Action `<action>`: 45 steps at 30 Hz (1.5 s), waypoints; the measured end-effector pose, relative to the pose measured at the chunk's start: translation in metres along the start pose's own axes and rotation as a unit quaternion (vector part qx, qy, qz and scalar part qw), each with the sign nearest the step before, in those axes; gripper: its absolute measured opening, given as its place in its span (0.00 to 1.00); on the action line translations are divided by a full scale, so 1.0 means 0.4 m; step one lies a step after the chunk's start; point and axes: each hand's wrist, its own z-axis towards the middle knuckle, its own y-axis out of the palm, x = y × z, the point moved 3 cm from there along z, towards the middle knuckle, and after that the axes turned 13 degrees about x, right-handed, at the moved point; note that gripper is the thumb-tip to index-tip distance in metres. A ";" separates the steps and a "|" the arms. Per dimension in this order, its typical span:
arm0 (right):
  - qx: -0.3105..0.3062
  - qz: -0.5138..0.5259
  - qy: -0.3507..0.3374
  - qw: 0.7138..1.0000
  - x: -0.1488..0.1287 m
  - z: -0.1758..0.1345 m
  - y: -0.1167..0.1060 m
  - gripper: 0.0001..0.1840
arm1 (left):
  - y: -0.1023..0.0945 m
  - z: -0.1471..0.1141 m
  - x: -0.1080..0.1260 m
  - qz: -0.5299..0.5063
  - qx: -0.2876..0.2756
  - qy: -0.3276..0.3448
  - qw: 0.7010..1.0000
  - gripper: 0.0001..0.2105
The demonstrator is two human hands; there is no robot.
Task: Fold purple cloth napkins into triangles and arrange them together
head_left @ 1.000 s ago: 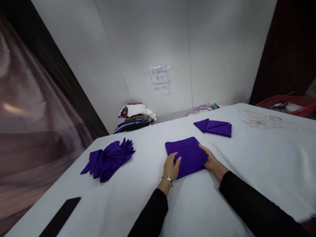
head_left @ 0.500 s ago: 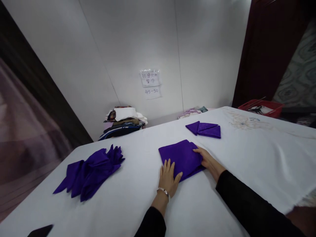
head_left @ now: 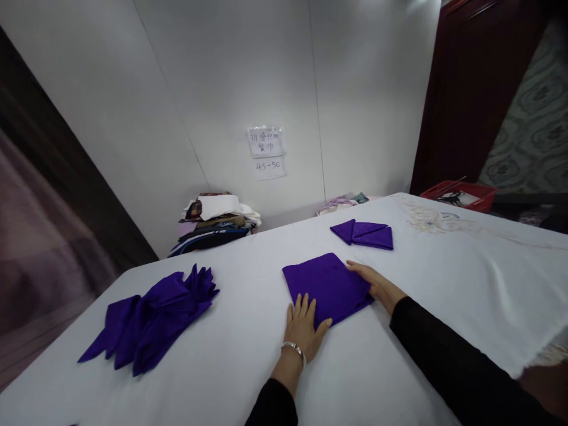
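Smooth, matt purple cloth [head_left: 331, 284] under my fingers [head_left: 305, 306], center; shiny metal bracelet [head_left: 295, 349], lower center; satiny white cloth [head_left: 470, 284], right.

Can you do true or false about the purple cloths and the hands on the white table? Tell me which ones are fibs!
1. The left hand has its fingers on the square purple cloth. True.
2. The bunched purple cloth is to the right of the square one. False: it is to the left.
3. The bracelet is on the right wrist. False: it is on the left wrist.
4. The small folded purple cloth is farther away than the square one. True.
5. The basket is green. False: it is red.
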 end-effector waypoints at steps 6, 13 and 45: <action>-0.018 -0.128 -0.076 0.989 -0.028 0.066 0.011 0.26 | -0.011 0.000 -0.003 -0.004 0.039 0.001 0.999 0.33; 0.042 -0.151 -0.131 0.979 -0.011 0.085 -0.024 0.24 | 0.004 0.003 -0.010 0.023 0.029 -0.042 0.998 0.35; 0.105 -0.300 -0.366 0.875 0.055 -0.106 -0.091 0.23 | 0.007 -0.013 0.001 0.085 0.023 -0.127 0.988 0.38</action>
